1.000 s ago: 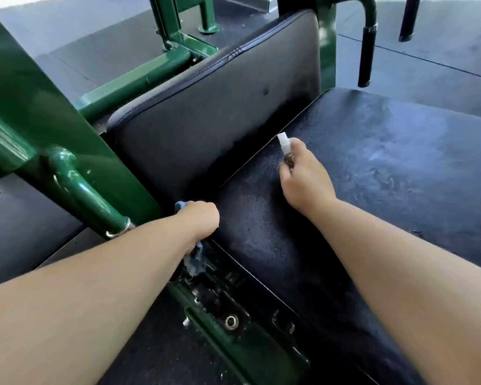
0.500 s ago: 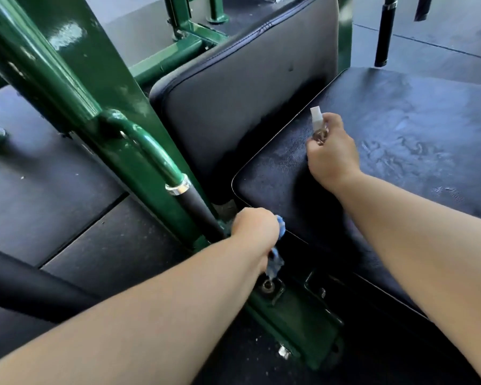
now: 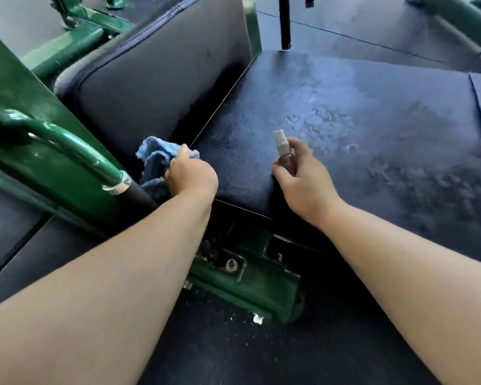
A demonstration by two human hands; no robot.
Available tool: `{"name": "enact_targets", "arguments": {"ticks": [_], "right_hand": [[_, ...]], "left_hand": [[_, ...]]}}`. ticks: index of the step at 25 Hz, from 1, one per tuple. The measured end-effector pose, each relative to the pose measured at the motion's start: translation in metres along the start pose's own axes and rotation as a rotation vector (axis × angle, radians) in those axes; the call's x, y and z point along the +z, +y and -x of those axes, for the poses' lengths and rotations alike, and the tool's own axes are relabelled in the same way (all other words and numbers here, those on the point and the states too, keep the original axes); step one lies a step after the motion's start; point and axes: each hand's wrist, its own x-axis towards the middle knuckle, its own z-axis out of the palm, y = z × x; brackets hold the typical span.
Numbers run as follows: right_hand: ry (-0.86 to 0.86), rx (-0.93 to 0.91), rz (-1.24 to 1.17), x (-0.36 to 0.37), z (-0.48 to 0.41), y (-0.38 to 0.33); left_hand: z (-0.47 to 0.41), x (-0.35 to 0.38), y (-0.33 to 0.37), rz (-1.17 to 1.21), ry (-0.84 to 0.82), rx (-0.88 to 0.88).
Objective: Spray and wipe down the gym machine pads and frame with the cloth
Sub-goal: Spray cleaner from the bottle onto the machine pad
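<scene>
Cloth (image 3: 156, 157): blue, soft, light, probably bunches easily. L hand (image 3: 190, 176) is gripping it wadded at seat pad (image 3: 372, 120) corner, beside frame (image 3: 67, 151).
Bottle (image 3: 283, 150): small, light, likely slick. R hand (image 3: 303, 179) is gripping its body over pad.

Black seat pad (image 3: 247, 154), wet streaks (image 3: 320, 120) across it, dark floor (image 3: 261, 357) under green frame (image 3: 247, 284)

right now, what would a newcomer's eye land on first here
First the two bare arms reaching in: the left hand grips a crumpled blue cloth at the gap between the back pad and the seat pad, and the right hand holds a small spray bottle over the seat pad's near corner. Next come the wet streaks across the seat pad's middle and the glossy green frame at left.
</scene>
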Motion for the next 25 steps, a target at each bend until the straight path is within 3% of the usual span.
{"name": "enact_targets", "arguments": {"ticks": [3,6,10,15,21,25], "right_hand": [[0.035,0.052,-0.146,0.004,-0.006,0.01],[-0.029,-0.002,-0.173,-0.002,0.001,0.008],[0.048,-0.027,-0.261,-0.005,0.022,0.004],[0.091,-0.061,-0.475,-0.005,0.063,0.017],[0.153,-0.134,-0.419,-0.001,0.105,0.011],[0.093,-0.09,-0.512,0.014,0.13,0.015]], "left_hand": [[0.009,-0.003,-0.009,-0.16,0.004,0.053],[0.082,-0.004,-0.005,-0.128,-0.092,0.168],[0.132,0.007,-0.009,-0.108,-0.194,0.385],[0.083,-0.003,-0.015,-0.168,-0.112,0.133],[0.165,0.001,-0.037,0.004,-0.221,0.388],[0.146,-0.024,-0.047,0.141,-0.208,0.306]]}}
